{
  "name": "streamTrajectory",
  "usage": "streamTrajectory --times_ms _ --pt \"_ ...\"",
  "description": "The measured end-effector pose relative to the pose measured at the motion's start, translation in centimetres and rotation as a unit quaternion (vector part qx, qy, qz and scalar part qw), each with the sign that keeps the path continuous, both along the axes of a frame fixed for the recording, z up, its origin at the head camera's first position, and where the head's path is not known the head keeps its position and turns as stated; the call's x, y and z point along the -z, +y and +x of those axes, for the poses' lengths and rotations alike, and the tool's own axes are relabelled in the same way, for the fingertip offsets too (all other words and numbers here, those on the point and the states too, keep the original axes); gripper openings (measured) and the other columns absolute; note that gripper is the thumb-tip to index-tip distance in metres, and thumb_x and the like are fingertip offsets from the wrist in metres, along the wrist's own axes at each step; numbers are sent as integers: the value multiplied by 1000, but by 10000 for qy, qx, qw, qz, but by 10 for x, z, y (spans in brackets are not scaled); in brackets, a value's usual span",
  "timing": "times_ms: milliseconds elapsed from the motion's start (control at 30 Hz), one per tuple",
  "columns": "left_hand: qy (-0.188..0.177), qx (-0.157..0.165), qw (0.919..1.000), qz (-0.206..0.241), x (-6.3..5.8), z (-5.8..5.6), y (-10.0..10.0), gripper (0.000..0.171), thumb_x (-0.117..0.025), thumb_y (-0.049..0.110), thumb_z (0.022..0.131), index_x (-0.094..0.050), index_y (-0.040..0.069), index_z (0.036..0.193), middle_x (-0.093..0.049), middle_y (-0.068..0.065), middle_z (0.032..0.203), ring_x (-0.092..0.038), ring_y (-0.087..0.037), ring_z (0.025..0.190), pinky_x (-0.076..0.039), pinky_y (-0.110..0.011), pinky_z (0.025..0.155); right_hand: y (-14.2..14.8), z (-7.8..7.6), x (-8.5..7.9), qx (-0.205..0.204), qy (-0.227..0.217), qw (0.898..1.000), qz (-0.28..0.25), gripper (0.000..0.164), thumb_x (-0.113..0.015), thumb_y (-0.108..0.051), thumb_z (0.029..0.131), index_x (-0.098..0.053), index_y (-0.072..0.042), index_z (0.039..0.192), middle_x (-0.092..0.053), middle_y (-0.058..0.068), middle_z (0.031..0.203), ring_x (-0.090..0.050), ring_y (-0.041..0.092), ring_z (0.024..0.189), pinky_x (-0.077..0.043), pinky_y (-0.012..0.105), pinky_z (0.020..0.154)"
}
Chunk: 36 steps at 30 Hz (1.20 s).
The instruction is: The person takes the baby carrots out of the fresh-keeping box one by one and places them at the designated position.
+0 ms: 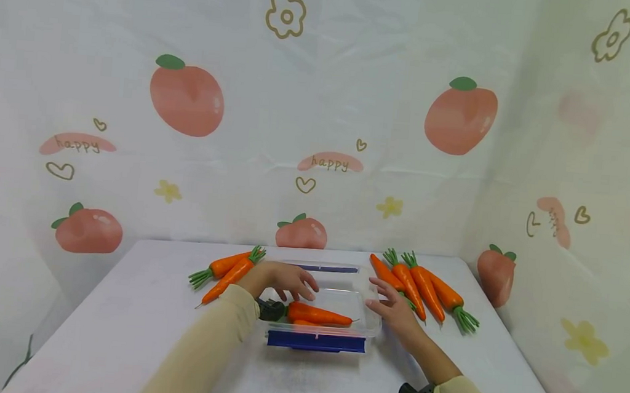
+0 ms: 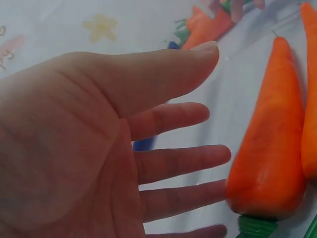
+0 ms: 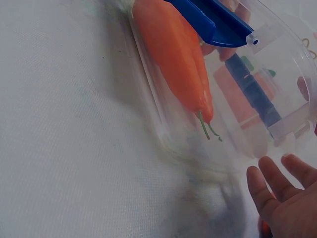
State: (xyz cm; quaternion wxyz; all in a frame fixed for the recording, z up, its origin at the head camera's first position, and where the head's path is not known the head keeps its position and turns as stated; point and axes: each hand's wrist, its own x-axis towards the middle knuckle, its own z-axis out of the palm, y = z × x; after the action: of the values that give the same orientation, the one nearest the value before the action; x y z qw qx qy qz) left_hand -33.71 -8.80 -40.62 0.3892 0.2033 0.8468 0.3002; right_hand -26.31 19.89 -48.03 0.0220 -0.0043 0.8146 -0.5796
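Observation:
A clear plastic box (image 1: 374, 327) with blue latches (image 1: 316, 342) stands mid-table. Two carrots (image 1: 317, 314) lie in it, side by side along the near wall. Above the box's left part is my left hand (image 1: 286, 277), fingers spread and holding nothing; the left wrist view shows its palm beside a carrot (image 2: 267, 134). My right hand (image 1: 397, 311) is at the box's right side, fingers extended and nothing in its grasp. In the right wrist view its fingertips (image 3: 252, 173) are close to the clear wall; whether they touch it I cannot tell.
To the left of the box, two carrots with green tops (image 1: 231, 279) lie on the white table (image 1: 145, 306). Several more carrots (image 1: 424, 288) are fanned out behind my right hand. A printed curtain (image 1: 323, 98) hangs behind the table.

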Motion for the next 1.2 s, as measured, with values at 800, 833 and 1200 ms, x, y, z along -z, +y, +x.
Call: streamTrajectory --times_ms 800,833,1200 --pt "-212 -360 9974 -587 11 4 7 24 -78 14 82 -71 17 105 -64 -7 99 -58 -26 94 -55 -47 82 -1 -1 0 -73 -1 10000 -25 55 -69 -23 91 -50 -21 142 -41 21 147 -52 39 120 -47 52 96" --pt "-217 -376 9974 -582 12 3 7 23 -77 14 82 -71 17 105 -64 -7 99 -58 -26 94 -55 -47 82 -1 -1 0 -75 0 10000 -24 55 -69 -23 91 -50 -21 142 -41 21 147 -52 39 120 -47 52 96" --pt "210 -164 9978 -602 6 4 8 20 -77 19 83 -72 17 102 -66 -3 95 -60 -22 88 -55 -43 80 1 0 -1 -95 -41 9999 -70 56 -69 -23 91 -48 -23 143 -40 20 148 -52 37 119 -46 51 97"
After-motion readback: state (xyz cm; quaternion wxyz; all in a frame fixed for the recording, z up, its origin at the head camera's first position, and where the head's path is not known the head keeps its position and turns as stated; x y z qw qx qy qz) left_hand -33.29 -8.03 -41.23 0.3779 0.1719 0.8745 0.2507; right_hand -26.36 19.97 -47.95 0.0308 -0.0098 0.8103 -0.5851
